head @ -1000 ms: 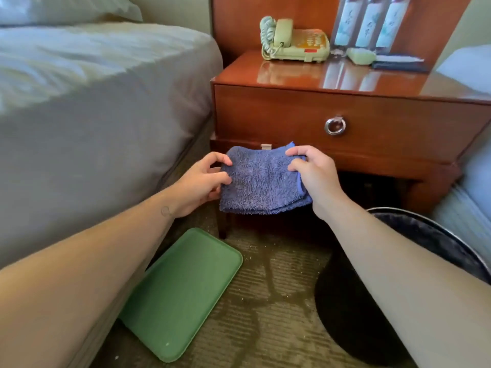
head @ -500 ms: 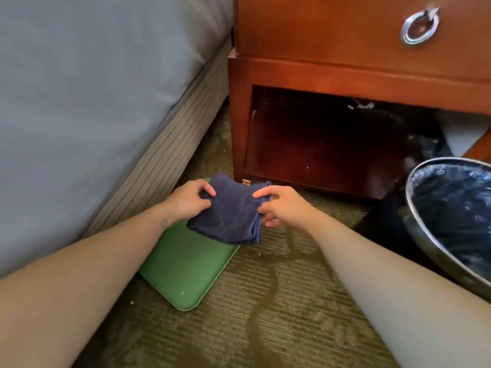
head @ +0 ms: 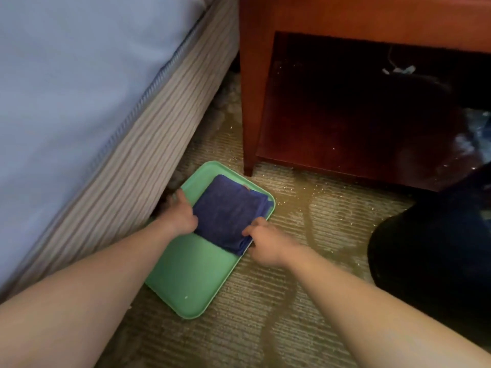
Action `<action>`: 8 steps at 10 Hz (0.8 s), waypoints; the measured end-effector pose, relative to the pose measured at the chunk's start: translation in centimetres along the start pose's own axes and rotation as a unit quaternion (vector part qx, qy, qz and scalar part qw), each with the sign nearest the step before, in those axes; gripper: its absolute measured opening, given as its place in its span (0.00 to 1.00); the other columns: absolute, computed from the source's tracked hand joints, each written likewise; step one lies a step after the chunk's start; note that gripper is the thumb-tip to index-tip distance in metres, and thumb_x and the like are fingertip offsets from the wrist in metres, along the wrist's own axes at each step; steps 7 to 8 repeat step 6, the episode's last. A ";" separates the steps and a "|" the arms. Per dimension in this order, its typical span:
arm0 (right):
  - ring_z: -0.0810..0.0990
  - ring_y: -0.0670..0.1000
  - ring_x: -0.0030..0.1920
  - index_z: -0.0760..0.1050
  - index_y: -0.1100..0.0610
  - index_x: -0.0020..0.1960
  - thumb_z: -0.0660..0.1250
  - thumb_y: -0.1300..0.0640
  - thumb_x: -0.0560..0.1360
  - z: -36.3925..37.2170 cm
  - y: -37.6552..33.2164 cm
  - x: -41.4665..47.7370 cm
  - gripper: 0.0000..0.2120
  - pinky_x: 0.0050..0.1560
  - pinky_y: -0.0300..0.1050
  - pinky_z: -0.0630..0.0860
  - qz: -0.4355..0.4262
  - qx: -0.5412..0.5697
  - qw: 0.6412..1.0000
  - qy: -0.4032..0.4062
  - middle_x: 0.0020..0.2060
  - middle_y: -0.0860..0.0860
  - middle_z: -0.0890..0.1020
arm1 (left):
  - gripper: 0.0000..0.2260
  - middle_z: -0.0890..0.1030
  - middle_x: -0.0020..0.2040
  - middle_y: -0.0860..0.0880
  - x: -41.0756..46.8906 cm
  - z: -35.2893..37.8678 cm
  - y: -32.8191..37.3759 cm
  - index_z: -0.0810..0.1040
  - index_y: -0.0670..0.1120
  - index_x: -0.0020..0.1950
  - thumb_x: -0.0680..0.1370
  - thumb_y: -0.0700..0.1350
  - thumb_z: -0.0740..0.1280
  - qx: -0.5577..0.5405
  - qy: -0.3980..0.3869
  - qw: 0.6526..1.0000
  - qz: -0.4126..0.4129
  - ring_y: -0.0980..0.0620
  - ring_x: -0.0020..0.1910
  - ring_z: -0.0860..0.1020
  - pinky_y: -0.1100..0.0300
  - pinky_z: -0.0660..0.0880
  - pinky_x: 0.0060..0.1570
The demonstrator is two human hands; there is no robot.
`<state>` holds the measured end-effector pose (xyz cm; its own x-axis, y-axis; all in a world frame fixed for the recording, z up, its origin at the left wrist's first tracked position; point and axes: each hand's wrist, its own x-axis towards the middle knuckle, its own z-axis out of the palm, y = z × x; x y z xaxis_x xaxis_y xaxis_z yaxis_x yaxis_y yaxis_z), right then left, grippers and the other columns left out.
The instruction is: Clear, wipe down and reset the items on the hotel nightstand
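Handling: folded dark-blue terry cloth [head: 228,216], at far end of green plastic tray [head: 191,274], judged soft, light.
Right hand [head: 268,245]: cloth corner pinched, aptly.
Left hand [head: 178,213]: grip cannot be told.

Patterned carpet [head: 265,301], flecked with pale crumbs. Bears a green tray [head: 186,282] beneath the left hand [head: 178,216] and right hand [head: 265,243], a nightstand leg [head: 248,155] beyond them, a dark bin [head: 425,256] well right of the right hand.
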<state>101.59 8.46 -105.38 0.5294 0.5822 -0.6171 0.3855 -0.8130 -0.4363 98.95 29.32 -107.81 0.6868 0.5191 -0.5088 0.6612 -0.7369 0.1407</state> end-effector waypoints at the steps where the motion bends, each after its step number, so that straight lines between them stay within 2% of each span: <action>1: 0.74 0.61 0.62 0.68 0.54 0.71 0.58 0.62 0.77 0.2 0.1 0.6 0.22 0.61 0.56 0.73 0.004 -0.051 0.999 0.011 0.64 0.54 0.65 | 0.35 0.54 0.76 0.35 0.6 0.0 -0.7 0.49 0.36 0.76 0.78 0.44 0.66 -0.031 0.004 0.999 -0.021 0.37 0.76 0.57 0.49 0.57 0.74; 2: 0.75 0.61 0.61 0.67 0.52 0.70 0.58 0.61 0.78 0.0 0.1 0.5 0.21 0.57 0.55 0.75 0.024 -0.086 0.996 0.014 0.63 0.54 0.65 | 0.30 0.63 0.73 0.36 1.0 -0.7 -0.7 0.61 0.37 0.75 0.77 0.46 0.66 -0.044 0.012 0.999 -0.013 0.39 0.71 0.66 0.53 0.65 0.70; 3: 0.74 0.59 0.63 0.69 0.52 0.69 0.59 0.60 0.78 -0.5 0.7 0.2 0.19 0.59 0.55 0.74 0.057 -0.098 0.993 0.032 0.64 0.53 0.67 | 0.20 0.76 0.64 0.39 0.5 -1.4 -0.4 0.75 0.39 0.67 0.77 0.46 0.64 -0.007 -0.005 1.000 0.020 0.42 0.61 0.77 0.57 0.74 0.59; 4: 0.72 0.58 0.64 0.70 0.54 0.69 0.60 0.60 0.77 -1.4 2.3 -0.7 0.20 0.61 0.55 0.73 0.093 -0.103 0.989 0.049 0.64 0.53 0.70 | 0.15 0.80 0.59 0.42 -0.3 -1.7 0.3 0.79 0.42 0.61 0.77 0.48 0.64 0.037 -0.035 0.997 0.059 0.43 0.57 0.79 0.60 0.74 0.50; 5: 0.71 0.58 0.64 0.71 0.55 0.67 0.60 0.58 0.77 -2.4 4.3 -2.0 0.18 0.61 0.53 0.73 0.123 -0.108 0.985 0.060 0.63 0.54 0.73 | 0.13 0.82 0.55 0.44 -1.0 -1.6 1.8 0.81 0.44 0.57 0.77 0.49 0.64 0.038 -0.062 0.991 0.114 0.45 0.53 0.79 0.61 0.72 0.45; 6: 0.72 0.58 0.62 0.72 0.55 0.66 0.59 0.58 0.77 -2.9 5.7 -2.7 0.18 0.60 0.51 0.74 0.162 -0.079 0.982 0.060 0.63 0.56 0.75 | 0.13 0.81 0.54 0.45 -1.9 -1.2 3.3 0.81 0.45 0.57 0.78 0.49 0.63 0.055 -0.083 0.984 0.145 0.47 0.48 0.77 0.61 0.70 0.42; 8: 0.72 0.58 0.62 0.72 0.55 0.66 0.59 0.58 0.77 -2.9 5.7 -2.7 0.18 0.60 0.51 0.74 0.162 -0.079 0.982 0.060 0.63 0.56 0.75 | 0.13 0.81 0.54 0.45 -1.9 -1.2 3.3 0.81 0.45 0.57 0.78 0.49 0.63 0.055 -0.083 0.984 0.145 0.47 0.48 0.77 0.61 0.70 0.42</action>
